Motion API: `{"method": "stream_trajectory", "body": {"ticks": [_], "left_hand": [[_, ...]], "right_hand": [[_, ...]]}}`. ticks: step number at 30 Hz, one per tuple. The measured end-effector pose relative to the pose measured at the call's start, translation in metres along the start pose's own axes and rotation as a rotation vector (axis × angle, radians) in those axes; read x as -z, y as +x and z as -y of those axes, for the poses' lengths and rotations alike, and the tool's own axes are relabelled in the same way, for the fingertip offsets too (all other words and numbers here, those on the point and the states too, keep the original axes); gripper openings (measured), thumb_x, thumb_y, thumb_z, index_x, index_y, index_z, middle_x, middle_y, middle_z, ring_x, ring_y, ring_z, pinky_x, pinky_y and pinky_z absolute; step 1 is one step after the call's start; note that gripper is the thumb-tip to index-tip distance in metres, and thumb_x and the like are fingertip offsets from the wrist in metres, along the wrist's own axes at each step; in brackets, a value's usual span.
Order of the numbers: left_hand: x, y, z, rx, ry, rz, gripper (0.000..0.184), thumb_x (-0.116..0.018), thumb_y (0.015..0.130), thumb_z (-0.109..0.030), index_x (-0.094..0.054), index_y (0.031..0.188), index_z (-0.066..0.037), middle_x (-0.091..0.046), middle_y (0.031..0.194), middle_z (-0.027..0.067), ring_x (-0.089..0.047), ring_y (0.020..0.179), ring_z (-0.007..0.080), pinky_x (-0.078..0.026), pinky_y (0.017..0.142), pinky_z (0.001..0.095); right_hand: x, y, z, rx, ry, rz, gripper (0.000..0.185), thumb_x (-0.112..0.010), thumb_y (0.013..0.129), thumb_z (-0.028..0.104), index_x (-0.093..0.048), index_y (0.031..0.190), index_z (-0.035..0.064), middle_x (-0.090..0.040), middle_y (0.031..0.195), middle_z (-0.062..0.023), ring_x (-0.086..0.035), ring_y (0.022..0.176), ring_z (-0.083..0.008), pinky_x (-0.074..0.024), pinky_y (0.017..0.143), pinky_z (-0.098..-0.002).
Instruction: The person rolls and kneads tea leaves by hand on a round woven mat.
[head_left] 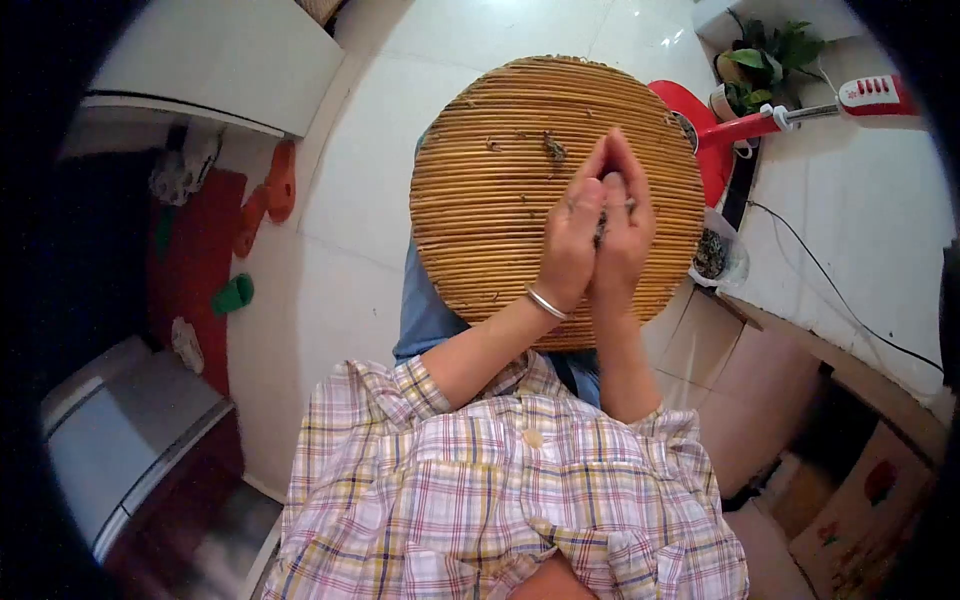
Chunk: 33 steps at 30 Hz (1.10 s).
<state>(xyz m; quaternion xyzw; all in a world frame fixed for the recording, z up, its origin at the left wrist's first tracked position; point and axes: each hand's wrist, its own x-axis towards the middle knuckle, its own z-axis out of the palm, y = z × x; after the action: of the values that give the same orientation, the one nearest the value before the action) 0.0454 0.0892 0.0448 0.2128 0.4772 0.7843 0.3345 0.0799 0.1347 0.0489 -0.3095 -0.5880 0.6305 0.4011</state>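
My left hand, with a silver bangle at its wrist, and my right hand are pressed together over a round slatted mat. Both thumbs lie side by side on top, and the fingertips meet. Between the palms shows a bit of dark dried leaves; most of it is hidden by the hands. A small clump of dried leaves lies on the mat just beyond my left hand, with a few tiny scraps scattered about it. The mat rests on my lap.
At the right, a clear plastic container with dried leaves stands by a white tabletop crossed by a black cable. Behind it are a red object with a red handle and potted plants. Orange slippers lie on the left.
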Motion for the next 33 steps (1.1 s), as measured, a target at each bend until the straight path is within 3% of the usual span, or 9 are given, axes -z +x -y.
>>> {"method": "stream_trajectory", "body": {"ticks": [8, 13, 18, 20, 21, 26, 30, 32, 33], "left_hand": [[0.008, 0.023, 0.002, 0.012, -0.116, 0.042, 0.052, -0.027, 0.106, -0.029, -0.03, 0.148, 0.002, -0.034, 0.152, 0.015, -0.032, 0.14, 0.0221, -0.023, 0.116, 0.0313], [-0.004, 0.0, -0.001, -0.011, -0.009, 0.036, 0.06, -0.027, 0.106, -0.039, -0.029, 0.147, 0.005, -0.034, 0.151, 0.019, -0.032, 0.141, 0.0257, -0.021, 0.115, 0.0309], [0.014, -0.001, 0.01, 0.157, -0.203, 0.012, 0.065, -0.023, 0.105, -0.046, -0.031, 0.147, 0.003, -0.037, 0.15, 0.0148, -0.035, 0.139, 0.0245, -0.023, 0.115, 0.0307], [0.03, 0.006, 0.006, 0.321, -0.654, -0.044, 0.062, -0.026, 0.105, -0.047, -0.038, 0.145, -0.002, -0.042, 0.147, 0.0092, -0.039, 0.134, 0.0199, -0.027, 0.114, 0.0315], [0.03, 0.009, 0.004, 0.228, -0.608, -0.054, 0.055, -0.031, 0.105, -0.044, -0.042, 0.142, -0.005, -0.047, 0.142, 0.0069, -0.045, 0.129, 0.0179, -0.032, 0.111, 0.0306], [0.021, -0.007, -0.004, 0.369, -0.489, -0.157, 0.046, -0.041, 0.104, -0.034, -0.044, 0.141, -0.008, -0.05, 0.14, 0.0057, -0.048, 0.126, 0.0157, -0.036, 0.108, 0.0317], [0.029, 0.0, 0.003, 0.391, -0.583, -0.242, 0.037, -0.043, 0.103, -0.034, -0.053, 0.128, -0.008, -0.057, 0.126, 0.003, -0.054, 0.117, 0.0157, -0.045, 0.099, 0.0323], [0.03, 0.005, -0.003, 0.431, -0.444, -0.41, 0.032, -0.047, 0.102, -0.037, -0.058, 0.112, -0.009, -0.062, 0.106, 0.0028, -0.059, 0.099, 0.0148, -0.049, 0.088, 0.0309], [0.044, 0.013, 0.012, 0.356, -0.523, -0.371, 0.029, -0.05, 0.1, -0.04, -0.055, 0.091, -0.012, -0.058, 0.08, 0.001, -0.057, 0.074, 0.0136, -0.05, 0.068, 0.0289]], "right_hand": [[0.002, -0.028, 0.006, 0.269, -0.235, 0.179, 0.057, -0.035, 0.103, 0.034, -0.034, 0.144, -0.0064, -0.036, 0.15, -0.0196, -0.031, 0.141, -0.028, -0.0224, 0.115, -0.0352], [0.008, 0.006, 0.012, -0.046, -0.129, 0.204, 0.054, -0.029, 0.104, 0.026, -0.027, 0.148, -0.0055, -0.027, 0.155, -0.0163, -0.025, 0.144, -0.0239, -0.0169, 0.117, -0.0329], [0.004, 0.006, -0.019, 0.314, -0.299, 0.17, 0.054, -0.034, 0.101, 0.028, -0.038, 0.143, -0.0047, -0.028, 0.154, -0.0188, -0.016, 0.147, -0.0322, -0.0116, 0.118, -0.0407], [-0.01, -0.019, -0.018, 0.36, -0.273, 0.272, 0.054, -0.033, 0.101, 0.031, -0.039, 0.143, -0.0029, -0.028, 0.154, -0.0195, -0.016, 0.147, -0.0343, -0.0108, 0.118, -0.0436], [-0.016, -0.023, -0.009, 0.346, -0.389, 0.281, 0.053, -0.033, 0.101, 0.033, -0.042, 0.143, 0.001, -0.028, 0.154, -0.0202, -0.016, 0.146, -0.0357, -0.0094, 0.118, -0.0452], [-0.007, 0.02, -0.035, 0.315, -0.508, 0.23, 0.051, -0.035, 0.101, 0.035, -0.044, 0.142, 0.0059, -0.03, 0.152, -0.0234, -0.02, 0.143, -0.041, -0.0078, 0.116, -0.0513], [-0.015, 0.018, -0.033, 0.511, -0.824, 0.09, 0.053, -0.039, 0.099, 0.037, -0.04, 0.141, 0.005, -0.031, 0.146, -0.028, -0.029, 0.135, -0.0446, -0.0147, 0.113, -0.0522], [-0.015, 0.021, -0.034, 0.379, -0.479, 0.148, 0.049, -0.045, 0.098, 0.037, -0.048, 0.134, 0.0039, -0.041, 0.14, -0.0248, -0.036, 0.132, -0.04, -0.0254, 0.11, -0.0457], [-0.011, 0.026, -0.037, 0.374, -0.478, 0.144, 0.049, -0.045, 0.098, 0.037, -0.048, 0.134, 0.0039, -0.041, 0.14, -0.0248, -0.036, 0.132, -0.04, -0.0254, 0.11, -0.0457]]}}
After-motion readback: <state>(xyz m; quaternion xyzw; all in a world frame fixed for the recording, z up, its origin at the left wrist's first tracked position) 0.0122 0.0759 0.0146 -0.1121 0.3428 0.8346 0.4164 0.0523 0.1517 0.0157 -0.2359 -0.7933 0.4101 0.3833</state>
